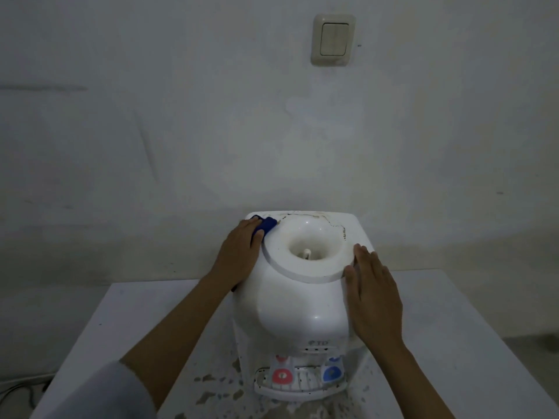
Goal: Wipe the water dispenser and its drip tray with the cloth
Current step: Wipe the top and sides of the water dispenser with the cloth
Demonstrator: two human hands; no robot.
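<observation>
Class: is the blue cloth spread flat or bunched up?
Bunched: the blue cloth sits wadded under the left hand on the dispenser's top.

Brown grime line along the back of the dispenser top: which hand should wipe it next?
Left hand: it already presses the blue cloth on the white plastic dispenser top, near the grime. Right hand lies flat, empty.

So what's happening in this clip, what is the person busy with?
A person is wiping a white water dispenser that stands on a white table. The left hand presses a blue cloth onto the dispenser's top, at its back left corner. The right hand lies flat against the dispenser's right side. Brown grime shows along the back of the top, and the drip tray below the red and blue taps looks spotted.
</observation>
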